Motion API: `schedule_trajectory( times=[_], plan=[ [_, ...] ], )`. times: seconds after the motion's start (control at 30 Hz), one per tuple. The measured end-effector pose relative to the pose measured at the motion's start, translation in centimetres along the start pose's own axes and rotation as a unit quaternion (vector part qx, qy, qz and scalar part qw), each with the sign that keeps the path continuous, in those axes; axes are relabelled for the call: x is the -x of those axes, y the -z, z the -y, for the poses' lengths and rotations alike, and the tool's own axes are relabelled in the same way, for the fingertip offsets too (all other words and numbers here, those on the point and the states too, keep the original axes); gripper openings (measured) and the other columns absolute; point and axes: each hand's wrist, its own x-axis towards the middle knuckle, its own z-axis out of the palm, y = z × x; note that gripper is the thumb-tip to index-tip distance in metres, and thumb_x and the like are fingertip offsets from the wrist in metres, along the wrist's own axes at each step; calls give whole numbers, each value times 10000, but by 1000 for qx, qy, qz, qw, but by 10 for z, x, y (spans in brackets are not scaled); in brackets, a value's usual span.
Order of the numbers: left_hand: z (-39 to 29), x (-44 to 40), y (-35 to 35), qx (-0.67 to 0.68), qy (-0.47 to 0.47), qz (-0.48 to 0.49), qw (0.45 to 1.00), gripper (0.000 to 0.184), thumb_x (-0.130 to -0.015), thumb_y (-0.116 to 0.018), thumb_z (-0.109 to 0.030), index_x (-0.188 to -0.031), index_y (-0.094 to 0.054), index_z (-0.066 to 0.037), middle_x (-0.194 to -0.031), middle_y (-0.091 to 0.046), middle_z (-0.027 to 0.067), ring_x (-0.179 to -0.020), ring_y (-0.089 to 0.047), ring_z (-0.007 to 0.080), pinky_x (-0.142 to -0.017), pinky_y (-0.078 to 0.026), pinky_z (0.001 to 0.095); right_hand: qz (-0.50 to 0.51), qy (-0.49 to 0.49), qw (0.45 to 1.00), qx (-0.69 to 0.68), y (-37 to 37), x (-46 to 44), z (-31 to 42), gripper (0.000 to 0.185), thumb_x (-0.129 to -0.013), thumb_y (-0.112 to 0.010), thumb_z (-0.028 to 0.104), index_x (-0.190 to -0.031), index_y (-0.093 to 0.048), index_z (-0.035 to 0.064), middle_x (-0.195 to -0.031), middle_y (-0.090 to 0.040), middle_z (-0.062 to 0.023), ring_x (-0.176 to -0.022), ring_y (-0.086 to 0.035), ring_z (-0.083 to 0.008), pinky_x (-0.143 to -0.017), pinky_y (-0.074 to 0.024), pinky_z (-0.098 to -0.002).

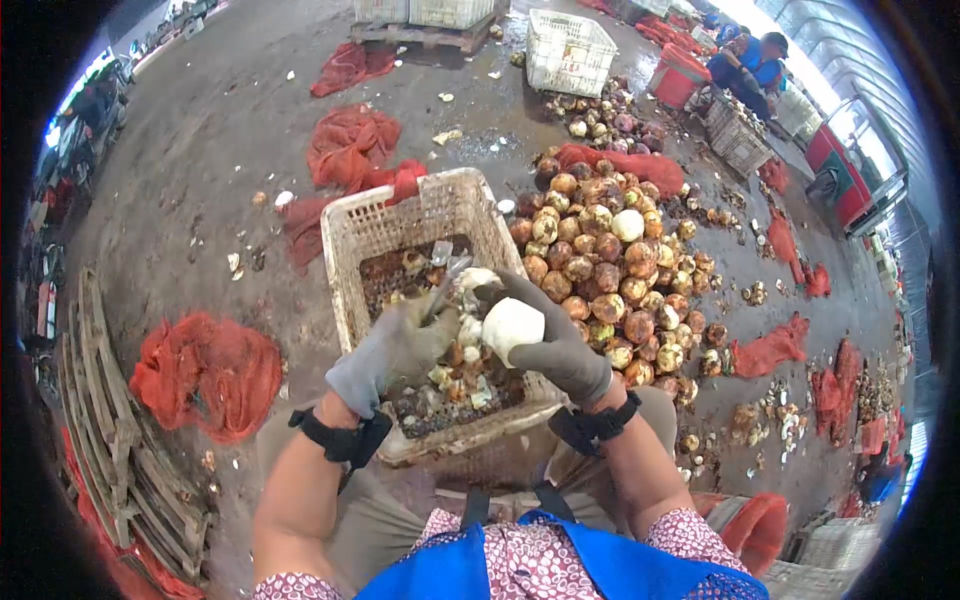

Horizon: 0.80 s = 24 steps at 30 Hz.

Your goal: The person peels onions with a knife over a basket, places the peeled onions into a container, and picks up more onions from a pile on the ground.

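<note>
In grey work gloves, both hands are over a dirty white plastic crate (340, 265). My right hand (570, 345) is wrapped round a peeled white onion (513, 328), with the thumb below it. My left hand (408, 335) is closed just left of the onion, on what looks like a knife (446, 288) whose blurred blade points up and away from me. Pale peelings (474, 283) are close to the fingers. Skins and scraps (455, 395) lie in the crate. Beyond it to the right is a large heap of brown-skinned onions (610, 265), with one peeled white onion (628, 225) on top.
Red mesh sacks (207, 375) lie about the wet floor. At left is a stack of wooden slats (110, 430). Farther off stand another white crate (570, 55), a red bucket (676, 76) and a seated person (755, 70) in blue. More onions and scraps are scattered to the right.
</note>
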Motion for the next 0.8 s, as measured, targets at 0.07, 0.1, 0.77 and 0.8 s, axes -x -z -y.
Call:
schedule_trajectory(
  times=[0.07,0.1,0.77,0.8],
  plan=[
    [-10,0,1,104,22,-93,990,300,-995,-551,-286,-1124,-653,-35,-832,-622,-33,-643,-533,85,-570,-458,272,-15,29,998,51,6,-3,-8,999,-686,-757,170,-1542,-256,52,-1395,-495,-96,-1271,-460,-172,-1025,-417,-304],
    [-32,5,-3,204,35,-95,974,318,-1004,-556,-343,-1105,-648,-56,-807,-600,-48,-609,-493,41,-513,-408,230,-13,29,998,49,8,-6,-11,999,-686,-757,170,-1542,-256,52,-1395,-495,-96,-1271,-460,-172,-1025,-417,-304],
    [-23,-43,-40,253,-45,8,966,305,-1000,-522,-243,-1211,-572,-28,-845,-716,108,-555,-584,69,-460,-391,198,-127,-24,991,33,19,8,4,428,-932,-665,239,-1285,-580,12,-1120,-636,-16,-1013,-577,-95,-893,-478,-264],
    [-26,-43,-34,254,-41,9,966,305,-1000,-522,-243,-1211,-572,-28,-845,-716,108,-555,-584,69,-460,-391,198,-117,-49,990,61,22,10,5,424,-932,-665,251,-1275,-592,13,-1126,-636,-15,-1017,-576,-100,-892,-478,-267]
  ],
)
